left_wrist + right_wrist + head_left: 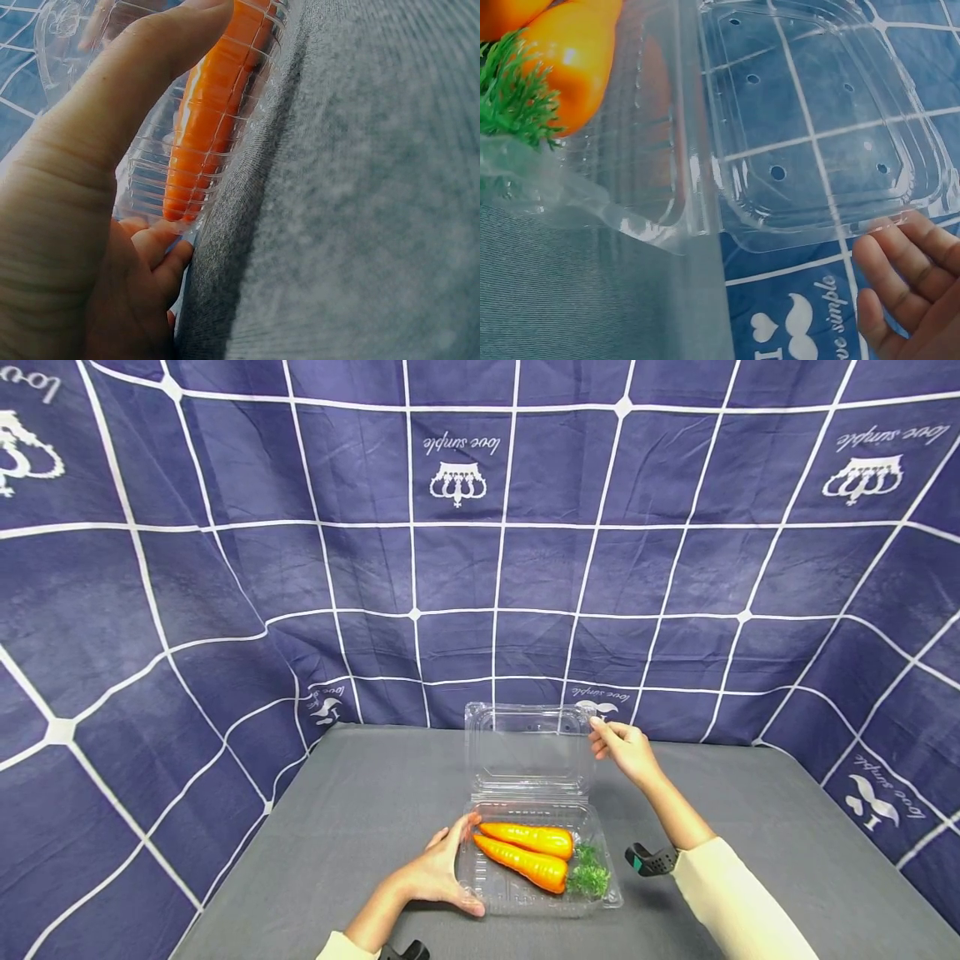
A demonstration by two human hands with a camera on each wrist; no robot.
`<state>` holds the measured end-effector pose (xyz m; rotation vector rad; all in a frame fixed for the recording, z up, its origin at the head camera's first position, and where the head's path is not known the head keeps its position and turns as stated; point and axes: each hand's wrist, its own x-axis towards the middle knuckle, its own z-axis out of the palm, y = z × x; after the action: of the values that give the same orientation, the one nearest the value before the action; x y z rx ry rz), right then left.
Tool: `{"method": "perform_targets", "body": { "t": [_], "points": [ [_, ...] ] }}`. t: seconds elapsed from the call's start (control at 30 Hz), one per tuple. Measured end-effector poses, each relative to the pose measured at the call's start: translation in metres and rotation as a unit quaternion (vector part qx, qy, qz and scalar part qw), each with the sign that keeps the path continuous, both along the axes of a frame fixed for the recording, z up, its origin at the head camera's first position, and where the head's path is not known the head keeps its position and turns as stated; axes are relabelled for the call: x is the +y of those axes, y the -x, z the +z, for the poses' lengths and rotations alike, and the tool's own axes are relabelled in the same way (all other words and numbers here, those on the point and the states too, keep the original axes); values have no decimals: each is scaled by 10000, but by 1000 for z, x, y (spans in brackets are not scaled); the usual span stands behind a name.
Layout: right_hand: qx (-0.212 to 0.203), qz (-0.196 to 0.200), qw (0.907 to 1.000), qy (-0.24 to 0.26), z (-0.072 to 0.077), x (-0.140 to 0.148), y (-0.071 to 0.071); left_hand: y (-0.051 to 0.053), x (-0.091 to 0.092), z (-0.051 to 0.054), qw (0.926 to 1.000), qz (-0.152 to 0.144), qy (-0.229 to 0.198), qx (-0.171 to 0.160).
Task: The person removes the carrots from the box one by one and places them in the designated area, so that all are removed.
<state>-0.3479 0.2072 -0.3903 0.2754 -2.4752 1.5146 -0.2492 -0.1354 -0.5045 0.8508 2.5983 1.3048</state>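
Clear clamshell container (517, 905) is on the grey worktop (337, 827), toward the near side, tray flat, lid (532, 750) raised off the far edge along the hinge. Two orange carrots in the tray: rear carrot (528, 837) and front carrot (521, 863), side by side, narrow tips left, thick ends right, set slightly diagonal. Green tops (588, 878) bunch in the tray's right end. Left hand (435, 868) grasping the container's left end: thumb at the near corner, fingers round toward the far corner, close to the carrot tips. Left wrist view has an orange carrot showing through the ribbed plastic wall, fingers at the container's end. Right hand (626, 750) grasping the lid, thumb and index at its upper right corner; right wrist view puts fingertips at the lid edge, thumb out of sight there. Small round holes in the lid panel. Both arms in cream sleeves (731, 893); black wristband (654, 860) on the right wrist has a green patch, part of another black band (405, 951) shows at the left. Behind: dark blue cloth (360, 568), white grid lines, crown prints, "love simple" lettering upside down in head view.
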Motion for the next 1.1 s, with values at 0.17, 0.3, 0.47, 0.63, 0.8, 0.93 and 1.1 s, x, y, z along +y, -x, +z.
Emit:
{"method": "perform_targets", "body": {
  "t": [0.17, 0.3, 0.47, 0.63, 0.8, 0.93, 1.1],
  "points": [
    [-105, 228, 9996, 125, -8, 1, 3, 0, 0, -1, 10000, 18, 17, 28],
    [-41, 413, 9988, -265, -16, 2, 4, 0, 0, -1, 10000, 20, -18, 31],
    [-56, 487, 9970, -600, -28, 1, 5, -2, 0, 0, 10000, 48, -30, 15],
    [-103, 510, 9940, -966, -40, -1, 2, -3, 0, -1, 9999, 61, -13, 81],
    [-133, 556, 9909, -1219, -52, -1, -2, -1, 0, -1, 10000, -13, -59, 70],
    [-275, 461, 9902, -1292, -55, -2, -5, 1, 0, -1, 9999, -89, -120, 19],
    [-410, 357, 9904, -1273, -58, -4, -6, 0, 0, -1, 10000, -48, -81, 28]
  ]
}}
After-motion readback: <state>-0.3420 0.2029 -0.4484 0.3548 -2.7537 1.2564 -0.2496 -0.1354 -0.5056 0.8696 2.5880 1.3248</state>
